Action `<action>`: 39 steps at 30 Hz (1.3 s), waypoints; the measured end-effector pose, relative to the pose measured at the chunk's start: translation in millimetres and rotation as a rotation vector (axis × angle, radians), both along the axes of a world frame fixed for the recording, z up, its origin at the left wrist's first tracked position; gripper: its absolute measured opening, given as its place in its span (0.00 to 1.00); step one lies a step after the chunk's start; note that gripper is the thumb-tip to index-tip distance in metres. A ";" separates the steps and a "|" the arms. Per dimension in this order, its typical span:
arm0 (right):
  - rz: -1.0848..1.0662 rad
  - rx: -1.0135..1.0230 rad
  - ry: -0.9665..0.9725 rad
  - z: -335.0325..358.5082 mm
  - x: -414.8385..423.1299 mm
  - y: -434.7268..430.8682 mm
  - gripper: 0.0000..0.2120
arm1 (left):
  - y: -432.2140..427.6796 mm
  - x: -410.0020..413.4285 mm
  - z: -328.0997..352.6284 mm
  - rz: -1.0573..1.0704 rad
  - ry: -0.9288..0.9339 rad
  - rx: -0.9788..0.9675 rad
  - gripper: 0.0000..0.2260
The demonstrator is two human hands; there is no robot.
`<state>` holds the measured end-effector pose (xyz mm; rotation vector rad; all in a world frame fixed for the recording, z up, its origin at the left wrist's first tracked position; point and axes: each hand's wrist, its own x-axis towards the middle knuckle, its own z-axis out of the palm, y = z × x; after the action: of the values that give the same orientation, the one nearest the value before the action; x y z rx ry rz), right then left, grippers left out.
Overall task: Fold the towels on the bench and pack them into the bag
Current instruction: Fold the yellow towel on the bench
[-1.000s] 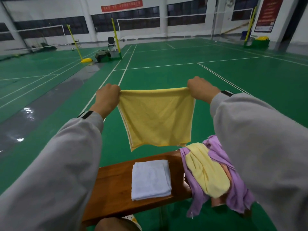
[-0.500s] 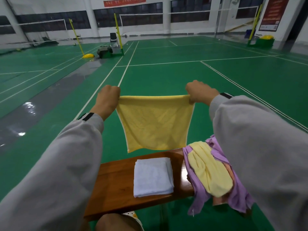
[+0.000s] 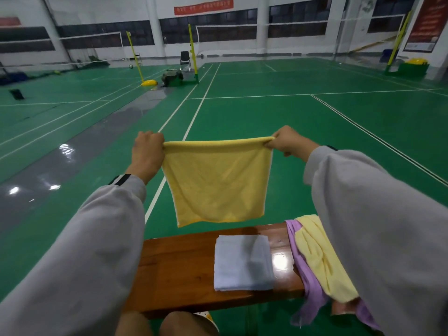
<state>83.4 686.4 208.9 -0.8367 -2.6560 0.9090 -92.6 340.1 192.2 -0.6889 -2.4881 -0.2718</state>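
Observation:
A yellow towel [image 3: 217, 183] hangs doubled over in the air above the far edge of the wooden bench [image 3: 179, 267]. My left hand [image 3: 147, 151] grips its top left corner and my right hand [image 3: 287, 141] pinches its top right corner, stretching the top edge flat. A folded white towel [image 3: 243, 263] lies on the bench below. To the right, a loose pile holds a purple towel [image 3: 309, 284], another yellow towel [image 3: 320, 258] and a bit of pink cloth [image 3: 344, 309], partly hidden by my right sleeve. No bag is in view.
The bench stands on a green badminton court floor [image 3: 266, 122]. My knees [image 3: 164, 323] show at the bottom edge. Far off are yellow net posts [image 3: 192, 54], a chair [image 3: 185, 60] and a dark bag-like heap [image 3: 172, 77] on the floor.
The camera view has tilted up and both hands have dropped a little in the frame. The towel hangs straighter with its top edge pulled tighter. Both grips are unchanged.

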 end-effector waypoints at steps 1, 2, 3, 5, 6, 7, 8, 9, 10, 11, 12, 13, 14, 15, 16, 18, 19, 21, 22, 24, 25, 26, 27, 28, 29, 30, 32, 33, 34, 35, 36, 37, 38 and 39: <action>-0.016 -0.095 0.036 -4.4 -5.9 -4.3 0.06 | -9.9 -4.5 -2.6 0.038 -0.004 0.004 0.08; -0.028 -0.178 0.067 -8.3 -12.5 -10.4 0.05 | -19.7 -7.8 -3.9 0.076 -0.029 0.026 0.08; -0.047 -0.253 0.100 -11.9 -19.9 -18.2 0.05 | -28.4 -12.7 -5.4 0.099 -0.073 0.067 0.07; -0.085 -0.437 0.181 -15.4 -35.6 -36.7 0.02 | -42.1 -23.9 -6.3 0.105 -0.238 0.242 0.09; -0.086 -0.536 0.223 -15.8 -42.2 -46.7 0.03 | -47.5 -29.2 -5.4 0.091 -0.350 0.410 0.10; -0.066 -0.630 0.266 -15.3 -47.0 -57.2 0.04 | -51.5 -33.1 -4.3 0.071 -0.459 0.614 0.11; -0.033 -0.696 0.304 -15.3 -52.2 -67.4 0.05 | -55.5 -34.0 -2.0 0.055 -0.570 0.832 0.11; -0.005 -0.727 0.337 -15.9 -57.0 -75.8 0.05 | -59.6 -34.3 -0.3 0.028 -0.669 1.036 0.11; 0.012 -0.728 0.366 -16.8 -61.3 -83.3 0.05 | -65.4 -32.0 2.5 -0.009 -0.741 1.177 0.10; 0.019 -0.721 0.394 -17.7 -64.5 -90.3 0.05 | -71.7 -27.9 6.0 -0.050 -0.786 1.252 0.10; 0.021 -0.720 0.417 -19.2 -67.7 -95.8 0.05 | -78.6 -22.1 9.0 -0.095 -0.816 1.284 0.09; 0.026 -0.738 0.438 -21.6 -69.4 -102.0 0.05 | -85.9 -16.8 10.3 -0.134 -0.831 1.307 0.09; 0.029 -0.761 0.456 -24.4 -69.4 -108.8 0.05 | -93.0 -11.2 9.2 -0.151 -0.836 1.325 0.09; 0.026 -0.775 0.472 -28.4 -68.1 -115.2 0.04 | -100.6 -8.1 5.8 -0.140 -0.838 1.339 0.07; 0.016 -0.779 0.492 -33.2 -64.9 -121.3 0.01 | -109.0 -4.8 0.6 -0.112 -0.843 1.344 0.06; -0.002 -0.793 0.515 -49.2 -56.7 -130.5 0.06 | -130.2 4.8 -12.1 -0.044 -0.858 1.318 0.09; 0.006 -0.813 0.506 -58.8 -49.9 -135.0 0.09 | -141.9 8.7 -20.2 -0.009 -0.859 1.292 0.13; 0.027 -0.884 0.445 -82.9 -31.9 -144.2 0.19 | -164.3 18.8 -40.1 0.048 -0.895 1.234 0.17; 0.022 -0.925 0.411 -97.0 -23.1 -149.1 0.25 | -174.0 25.6 -51.8 0.056 -0.928 1.219 0.17; 0.006 -0.972 0.357 -130.1 -8.9 -157.1 0.26 | -189.2 44.5 -77.4 0.067 -0.973 1.177 0.15; 0.002 -0.959 0.321 -146.3 -1.0 -162.7 0.24 | -195.4 57.4 -91.1 0.090 -0.994 1.134 0.15; 0.004 -0.916 0.259 -160.2 9.3 -168.7 0.23 | -200.8 73.8 -105.0 0.126 -1.041 1.074 0.16; 0.010 -0.869 0.189 -173.7 20.3 -174.6 0.22 | -206.9 88.6 -120.3 0.169 -1.122 1.000 0.16; 0.036 -0.832 0.107 -186.2 32.5 -179.7 0.22 | -213.3 104.0 -135.6 0.214 -1.218 0.916 0.15; 0.077 -0.813 0.028 -197.9 44.6 -183.1 0.22 | -219.6 117.0 -149.6 0.255 -1.307 0.828 0.15; 0.124 -0.794 -0.071 -206.2 57.0 -187.0 0.20 | -226.2 130.4 -160.8 0.291 -1.382 0.746 0.15; 0.201 -0.741 -0.263 -222.1 78.1 -191.3 0.18 | -240.4 152.0 -181.2 0.350 -1.500 0.650 0.16; 0.221 -0.710 -0.323 -230.7 85.1 -190.8 0.20 | -245.9 159.8 -191.3 0.385 -1.559 0.666 0.18; 0.228 -0.683 -0.364 -237.4 90.4 -190.5 0.23 | -249.6 166.1 -199.1 0.417 -1.604 0.717 0.19; 0.223 -0.668 -0.373 -243.2 94.1 -190.1 0.25 | -252.2 169.7 -205.8 0.430 -1.617 0.754 0.20; 0.210 -0.659 -0.371 -246.5 95.9 -189.3 0.26 | -252.4 172.2 -209.7 0.437 -1.601 0.757 0.20; 0.202 -0.649 -0.357 -246.7 96.9 -189.4 0.25 | -252.0 172.9 -211.7 0.439 -1.563 0.732 0.19; 0.199 -0.634 -0.338 -243.3 98.8 -191.9 0.24 | -248.7 173.7 -211.9 0.430 -1.512 0.711 0.18; 0.199 -0.624 -0.298 -240.6 98.3 -193.3 0.22 | -244.5 172.3 -211.4 0.412 -1.452 0.707 0.15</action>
<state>181.7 493.2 -31.7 -0.8888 -2.7585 1.8548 79.8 95.6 -19.2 0.5841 -3.2266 -1.8869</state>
